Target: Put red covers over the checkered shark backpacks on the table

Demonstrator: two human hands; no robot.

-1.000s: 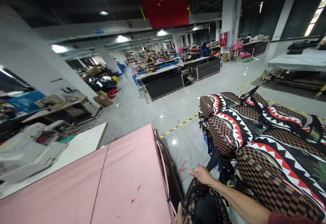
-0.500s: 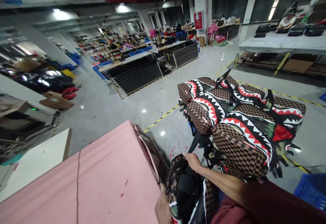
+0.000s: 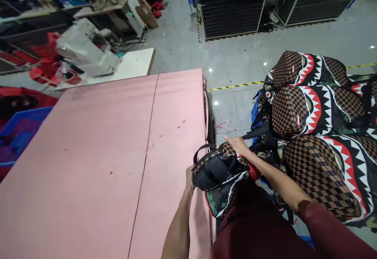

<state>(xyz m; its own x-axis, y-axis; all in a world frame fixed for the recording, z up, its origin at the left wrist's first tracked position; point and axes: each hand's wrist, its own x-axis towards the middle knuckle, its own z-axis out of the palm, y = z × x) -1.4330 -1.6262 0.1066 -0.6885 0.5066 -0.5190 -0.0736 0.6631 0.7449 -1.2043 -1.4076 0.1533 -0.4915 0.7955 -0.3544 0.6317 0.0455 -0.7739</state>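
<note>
Both hands lifting a checkered shark-mouth backpack at the edge of the pink bench

The fingers of the right hand (image 3: 238,146) lie curled over the top of the backpack (image 3: 219,168) beside its carry handle, and the left hand (image 3: 190,176) is pressed against the pack's left side, its fingers hidden behind the fabric so I cannot tell how tightly they close; the pack hangs just off the right edge of the bench (image 3: 103,153), in front of the person's maroon shirt. A steady hold would, I judge, want the left hand under the base so the black straps do not snag on the bench edge. The bench is covered in pink cloth with a seam down it. To the right, a stack of matching backpacks (image 3: 318,133) sits over a blue crate on the grey floor (image 3: 232,59), with yellow-black tape lines, wire cages (image 3: 232,15) and a white sewing machine (image 3: 85,53) beyond.
</note>
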